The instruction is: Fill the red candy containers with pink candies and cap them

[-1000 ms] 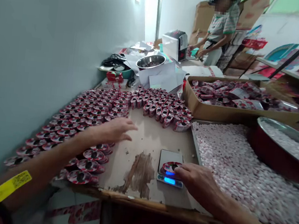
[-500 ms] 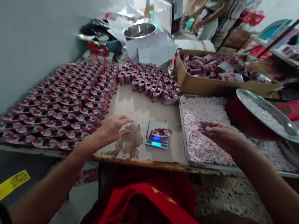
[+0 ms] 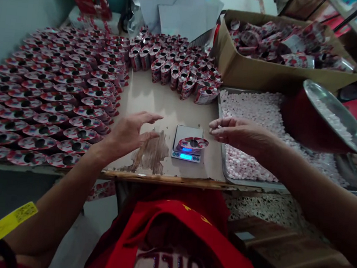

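Note:
A small digital scale [image 3: 187, 156] with a lit blue display lies on the table, and one red-and-white printed pouch [image 3: 193, 143] with a round opening on top stands on it. Left of the scale, my left hand [image 3: 130, 132] hovers with thumb and fingers apart, holding nothing. My right hand [image 3: 246, 135] is just right of the scale, over the near-left edge of a metal tray [image 3: 223, 167]. Its fingertips are pinched, with a tiny white piece showing between them. Small white-pink pieces [image 3: 246, 163] cover the tray.
Rows of similar pouches [image 3: 52, 106] fill the left side, with another cluster [image 3: 176, 65] at the back. A metal bowl [image 3: 325, 118] of white pieces leans tilted on the tray. Behind it stands a cardboard box [image 3: 253, 69] full of pouches.
My right hand has moved left from over the tray toward the scale, its fingertips now pinched. My left hand remains open beside the scale. The view has tipped downward.

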Demonstrator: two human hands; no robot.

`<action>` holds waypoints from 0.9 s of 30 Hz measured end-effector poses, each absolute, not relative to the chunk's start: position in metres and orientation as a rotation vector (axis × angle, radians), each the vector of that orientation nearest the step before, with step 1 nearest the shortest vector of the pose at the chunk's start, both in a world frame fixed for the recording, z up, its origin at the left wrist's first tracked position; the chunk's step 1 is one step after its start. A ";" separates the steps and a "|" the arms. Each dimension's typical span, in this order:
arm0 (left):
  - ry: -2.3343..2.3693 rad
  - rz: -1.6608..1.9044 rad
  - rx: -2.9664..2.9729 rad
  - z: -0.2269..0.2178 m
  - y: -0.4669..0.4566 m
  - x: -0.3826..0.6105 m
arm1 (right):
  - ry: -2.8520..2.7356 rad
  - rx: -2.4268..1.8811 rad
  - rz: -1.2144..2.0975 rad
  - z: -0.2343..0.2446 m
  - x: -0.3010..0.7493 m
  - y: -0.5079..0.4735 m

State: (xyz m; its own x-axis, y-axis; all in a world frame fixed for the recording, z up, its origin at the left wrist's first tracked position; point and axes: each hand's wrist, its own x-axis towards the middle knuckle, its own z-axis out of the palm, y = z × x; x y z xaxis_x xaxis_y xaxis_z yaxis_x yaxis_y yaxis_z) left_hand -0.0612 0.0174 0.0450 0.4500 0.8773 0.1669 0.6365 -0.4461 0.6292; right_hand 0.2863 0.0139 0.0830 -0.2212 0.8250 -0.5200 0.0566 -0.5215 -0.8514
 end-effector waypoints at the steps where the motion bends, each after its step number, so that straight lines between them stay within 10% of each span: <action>1: 1.246 0.645 2.224 0.044 0.017 -0.058 | -1.084 -1.458 1.836 0.085 0.282 0.015; 9: 1.192 0.672 2.100 0.010 -0.002 -0.003 | -1.221 -1.476 1.780 0.090 0.285 0.014; 17: 1.051 0.902 2.129 0.002 0.007 0.053 | -1.484 -1.777 0.734 0.086 0.349 0.008; 27: 0.806 1.251 2.815 0.026 0.054 0.093 | -0.072 -0.868 1.624 0.045 0.267 -0.015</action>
